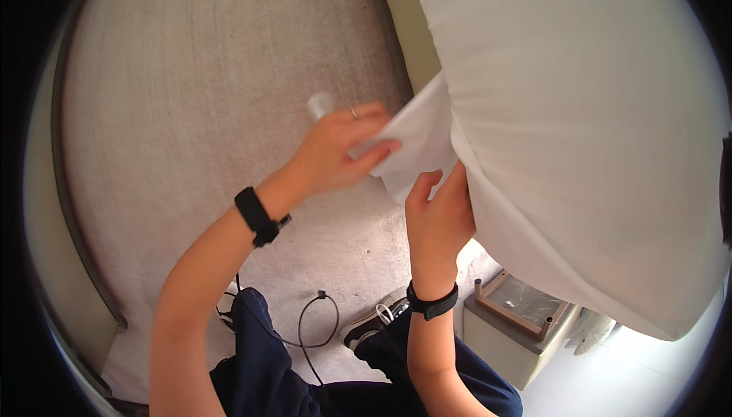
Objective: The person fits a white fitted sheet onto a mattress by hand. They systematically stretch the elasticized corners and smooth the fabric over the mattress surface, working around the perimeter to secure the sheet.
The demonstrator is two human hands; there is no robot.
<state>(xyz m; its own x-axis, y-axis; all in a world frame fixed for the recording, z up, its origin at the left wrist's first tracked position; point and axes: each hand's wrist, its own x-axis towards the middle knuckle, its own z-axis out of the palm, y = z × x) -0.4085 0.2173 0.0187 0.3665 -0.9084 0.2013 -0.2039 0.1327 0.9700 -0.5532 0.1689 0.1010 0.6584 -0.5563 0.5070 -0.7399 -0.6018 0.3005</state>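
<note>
A white fitted sheet or cover (572, 131) is stretched over what looks like a mattress on the right, with gathers along its near edge. From that edge hangs a loose flap of the sheet (420, 137), pinched between the thumb and fingers of my left hand (337, 145). A blurred white bit of material (320, 105) shows beyond my left knuckles; I cannot tell what it belongs to. My right hand (439, 217) is at the sheet's edge, below the flap. Its thumb points up and stands apart, while the other fingertips are hidden behind the fabric.
Beneath the sheet runs a beige bed side panel (409, 17). Pale carpet (229, 74) covers the floor. A black cable (300, 325) loops between my shoes. At lower right, a small cabinet (497, 342) bears an upturned stool-like frame (526, 302).
</note>
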